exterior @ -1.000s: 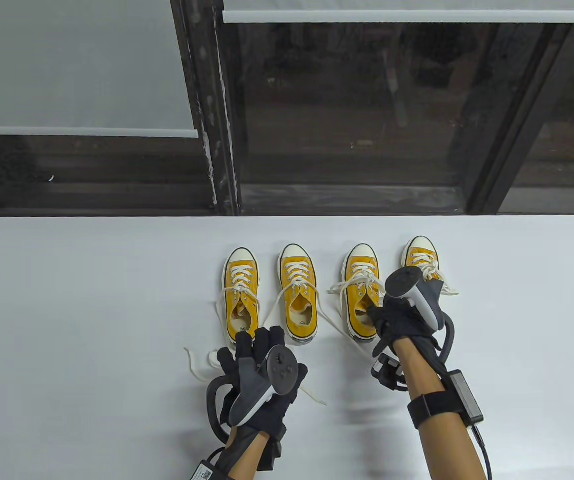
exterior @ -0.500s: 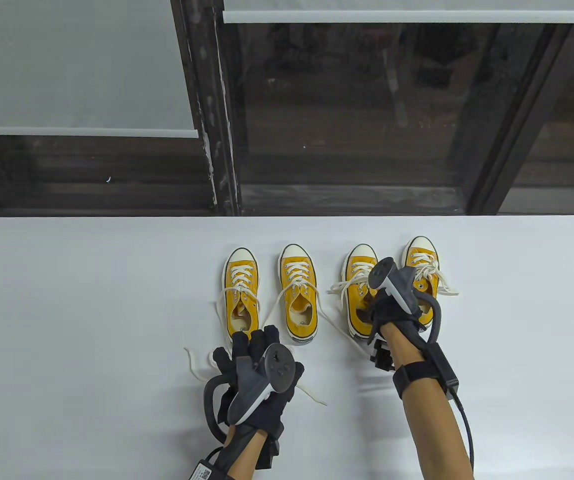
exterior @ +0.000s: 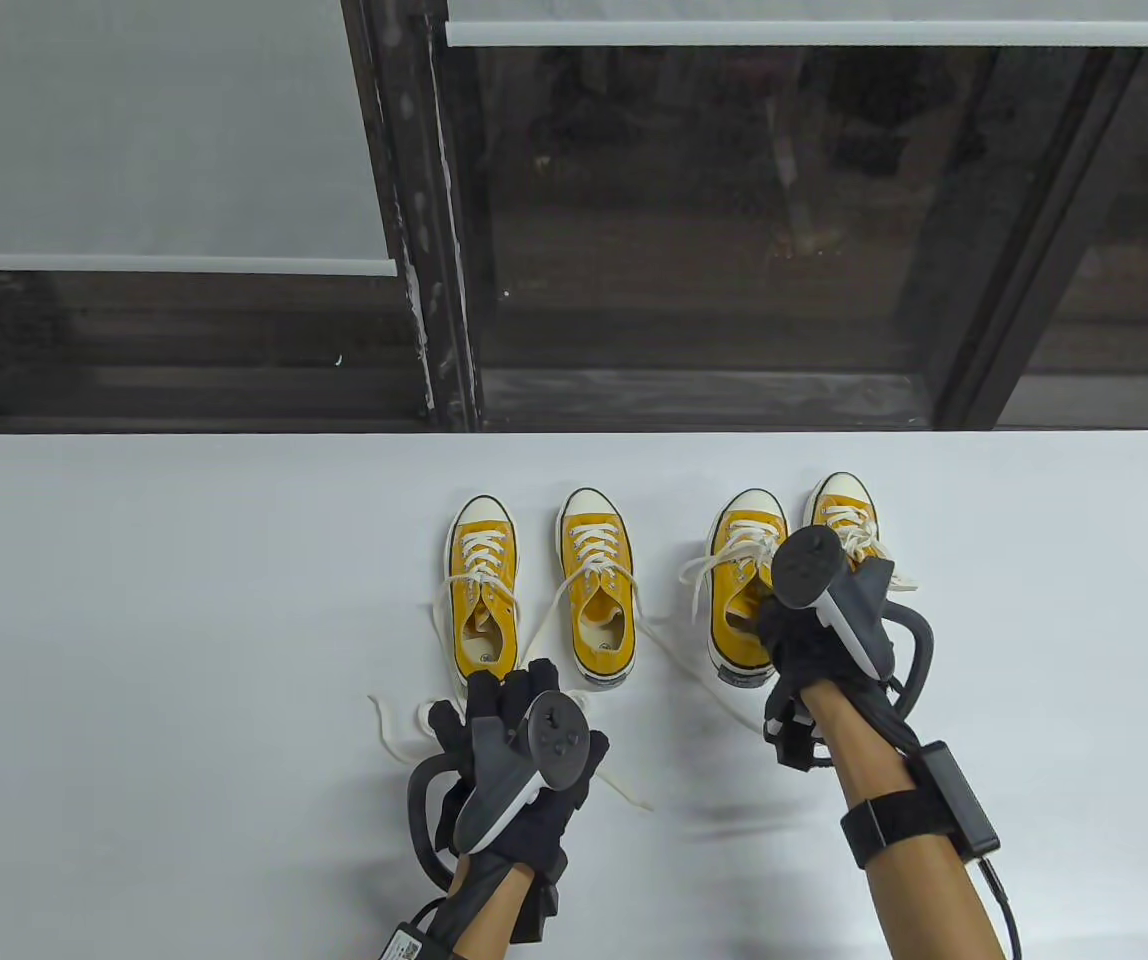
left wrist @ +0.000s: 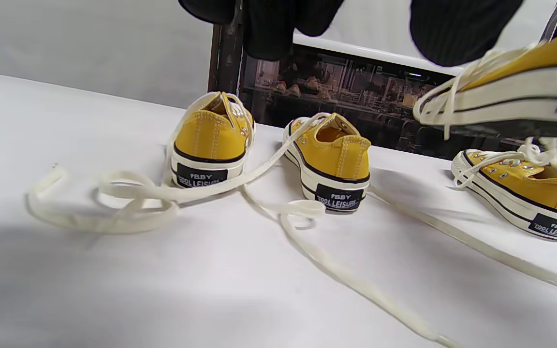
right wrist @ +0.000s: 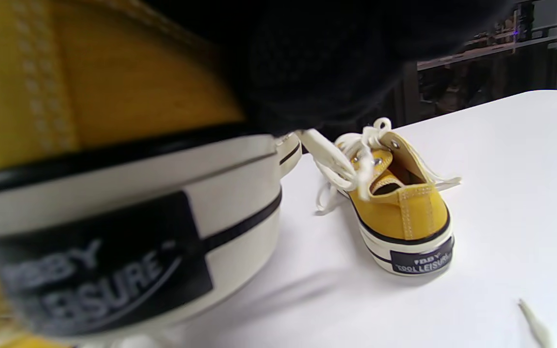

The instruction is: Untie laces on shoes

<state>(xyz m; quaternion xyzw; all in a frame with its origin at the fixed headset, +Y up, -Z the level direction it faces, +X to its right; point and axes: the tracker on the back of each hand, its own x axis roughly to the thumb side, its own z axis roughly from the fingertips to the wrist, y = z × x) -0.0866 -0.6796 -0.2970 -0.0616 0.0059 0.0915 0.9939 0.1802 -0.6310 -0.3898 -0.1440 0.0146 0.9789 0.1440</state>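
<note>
On the white table (exterior: 184,600) four yellow shoes stand in a row, toes pointing away; the two left shoes (exterior: 482,590) (exterior: 595,590) have loose laces (left wrist: 162,193) trailing toward the near edge; the right hand (exterior: 814,640) grips the third shoe (exterior: 744,590) at its heel, fingers wrapped on it, and the left wrist view shows this shoe up off the table; the fourth shoe (right wrist: 399,217) sits just beside it, its bow tied; the left hand (exterior: 514,750) rests near the loose laces, fingers spread, holding nothing.
</note>
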